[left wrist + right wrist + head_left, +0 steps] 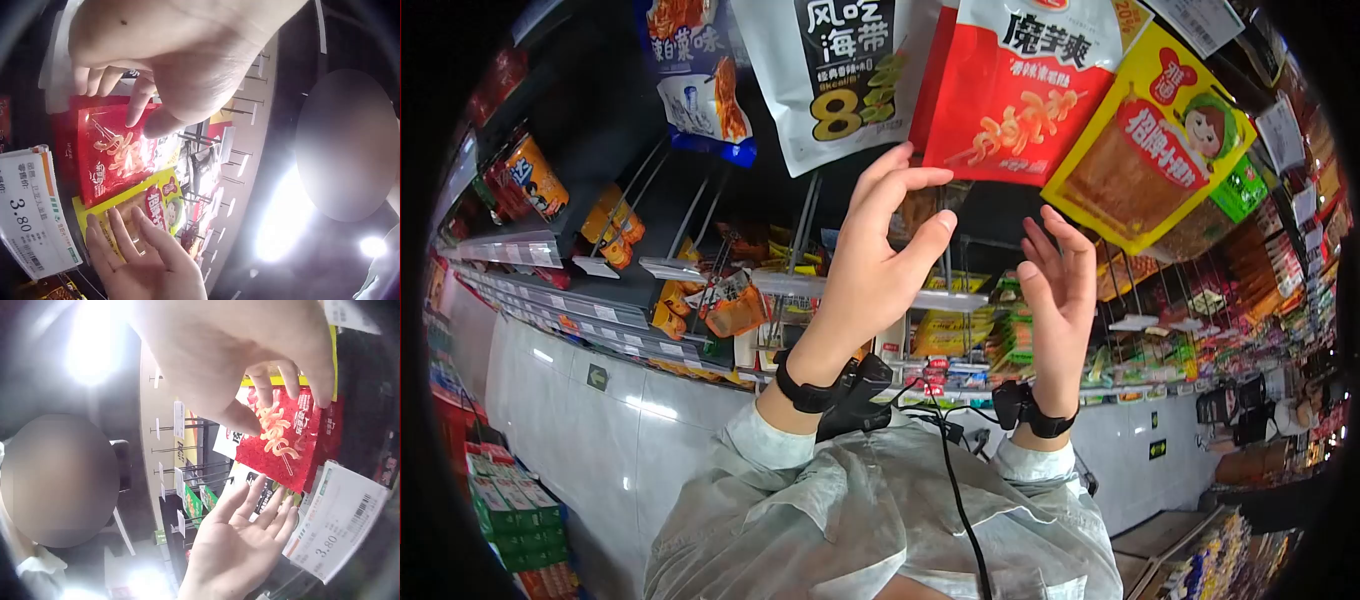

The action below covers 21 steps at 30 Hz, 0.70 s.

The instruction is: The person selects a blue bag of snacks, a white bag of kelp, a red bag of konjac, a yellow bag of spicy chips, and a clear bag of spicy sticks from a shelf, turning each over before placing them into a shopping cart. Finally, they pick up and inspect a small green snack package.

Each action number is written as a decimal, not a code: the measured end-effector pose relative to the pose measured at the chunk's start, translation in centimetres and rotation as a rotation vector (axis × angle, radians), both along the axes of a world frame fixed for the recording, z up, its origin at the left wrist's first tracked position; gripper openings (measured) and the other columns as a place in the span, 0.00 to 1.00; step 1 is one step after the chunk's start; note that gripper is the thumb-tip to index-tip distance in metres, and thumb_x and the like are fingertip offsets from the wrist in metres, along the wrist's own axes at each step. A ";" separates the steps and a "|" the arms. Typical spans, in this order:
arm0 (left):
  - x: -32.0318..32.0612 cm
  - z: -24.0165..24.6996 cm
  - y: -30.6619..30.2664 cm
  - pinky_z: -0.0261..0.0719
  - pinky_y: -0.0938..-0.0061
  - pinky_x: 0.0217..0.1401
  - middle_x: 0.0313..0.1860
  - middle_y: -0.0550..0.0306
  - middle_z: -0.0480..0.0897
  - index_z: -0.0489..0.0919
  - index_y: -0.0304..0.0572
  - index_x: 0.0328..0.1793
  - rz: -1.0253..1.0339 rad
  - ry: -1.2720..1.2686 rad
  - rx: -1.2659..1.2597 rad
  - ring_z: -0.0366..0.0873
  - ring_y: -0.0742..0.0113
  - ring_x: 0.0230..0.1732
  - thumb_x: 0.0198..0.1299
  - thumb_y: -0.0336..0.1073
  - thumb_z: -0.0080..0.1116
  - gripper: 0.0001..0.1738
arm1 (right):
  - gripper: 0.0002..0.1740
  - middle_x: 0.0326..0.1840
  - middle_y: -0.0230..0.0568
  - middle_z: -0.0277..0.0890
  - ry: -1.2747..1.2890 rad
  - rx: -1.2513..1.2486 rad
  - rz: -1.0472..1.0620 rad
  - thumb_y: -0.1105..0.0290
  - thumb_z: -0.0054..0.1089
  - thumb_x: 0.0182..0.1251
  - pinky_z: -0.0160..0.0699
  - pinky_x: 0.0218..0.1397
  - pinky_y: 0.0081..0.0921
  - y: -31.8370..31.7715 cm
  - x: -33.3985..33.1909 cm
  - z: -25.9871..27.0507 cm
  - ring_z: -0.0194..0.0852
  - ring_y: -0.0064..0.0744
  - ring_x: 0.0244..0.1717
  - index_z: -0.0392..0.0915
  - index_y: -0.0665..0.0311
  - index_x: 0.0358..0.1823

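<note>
A red and white snack bag (1025,95) hangs on the rack in front of me, with curly pieces pictured on it. My left hand (875,260) is raised below it, fingers loosely bent and fingertips right at its lower left corner. To its left hangs a white and black bag (840,70) marked with a big 8. My right hand (1065,300) is lifted with relaxed fingers, close under a yellow bag (1155,145) that hangs beside the red one. Palm and spread fingers of the right hand show over the yellow bag in the left wrist view. Nothing sits in either hand.
A price tag (340,522) reading 3.80 hangs near the bags. Blue bags (700,80) hang further left. Metal hooks with label holders (790,285) stick out below, over lower shelves of packets. Green cartons (515,505) are stacked on the floor at left.
</note>
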State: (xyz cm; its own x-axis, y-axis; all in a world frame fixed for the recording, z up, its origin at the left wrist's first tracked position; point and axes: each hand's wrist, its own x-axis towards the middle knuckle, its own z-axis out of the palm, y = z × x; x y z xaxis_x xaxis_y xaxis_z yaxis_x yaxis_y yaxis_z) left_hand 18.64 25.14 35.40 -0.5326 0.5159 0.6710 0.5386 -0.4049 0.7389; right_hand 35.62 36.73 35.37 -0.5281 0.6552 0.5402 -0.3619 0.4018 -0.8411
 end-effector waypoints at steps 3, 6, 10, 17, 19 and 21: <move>0.3 0.4 0.9 0.69 0.61 0.74 0.71 0.40 0.73 0.81 0.41 0.60 -0.069 -0.091 0.016 0.73 0.49 0.72 0.66 0.32 0.64 0.17 | 0.33 0.84 0.49 0.54 -0.022 -0.004 0.073 0.84 0.60 0.68 0.58 0.83 0.39 1.3 -1.0 -0.1 0.59 0.42 0.82 0.63 0.64 0.73; 0.8 0.6 1.8 0.69 0.64 0.75 0.68 0.44 0.74 0.71 0.37 0.69 -0.102 -0.205 0.103 0.73 0.58 0.72 0.68 0.27 0.61 0.24 | 0.32 0.84 0.48 0.53 -0.013 -0.005 0.119 0.83 0.62 0.68 0.58 0.83 0.39 2.0 -1.7 -0.1 0.58 0.41 0.82 0.63 0.64 0.73; 1.1 2.2 3.5 0.75 0.69 0.68 0.65 0.46 0.76 0.63 0.36 0.74 -0.146 -0.236 0.174 0.76 0.64 0.67 0.69 0.25 0.61 0.30 | 0.31 0.85 0.47 0.52 -0.034 0.030 0.159 0.83 0.62 0.68 0.58 0.83 0.39 2.0 -1.7 0.0 0.59 0.38 0.81 0.65 0.64 0.72; 1.0 2.6 3.7 0.78 0.78 0.54 0.49 0.58 0.84 0.77 0.31 0.57 0.020 -0.122 0.024 0.77 0.81 0.50 0.76 0.30 0.54 0.10 | 0.34 0.84 0.45 0.52 -0.020 0.038 0.142 0.85 0.61 0.67 0.58 0.83 0.39 1.4 -0.8 -0.1 0.59 0.37 0.81 0.62 0.63 0.74; 1.0 2.6 2.6 0.78 0.78 0.54 0.49 0.58 0.84 0.77 0.31 0.57 0.004 -0.146 0.109 0.77 0.81 0.51 0.77 0.31 0.53 0.10 | 0.36 0.83 0.45 0.52 0.005 0.009 0.099 0.85 0.60 0.67 0.60 0.82 0.38 0.7 -0.8 0.0 0.60 0.37 0.80 0.59 0.63 0.76; 1.7 3.2 1.4 0.76 0.69 0.51 0.48 0.49 0.79 0.77 0.30 0.55 -0.047 -0.238 0.195 0.78 0.62 0.45 0.74 0.31 0.55 0.11 | 0.38 0.82 0.45 0.54 0.046 -0.043 0.037 0.85 0.59 0.68 0.62 0.81 0.37 -0.3 -0.7 0.0 0.62 0.36 0.78 0.56 0.62 0.77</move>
State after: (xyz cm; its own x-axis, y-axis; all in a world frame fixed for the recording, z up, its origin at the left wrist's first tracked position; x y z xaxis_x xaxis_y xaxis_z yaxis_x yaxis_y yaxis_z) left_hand 20.31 26.57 38.65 -0.6651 0.4174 0.6193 0.3374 -0.5718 0.7478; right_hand 34.90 36.43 35.38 -0.5279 0.6588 0.5360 -0.4143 0.3513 -0.8396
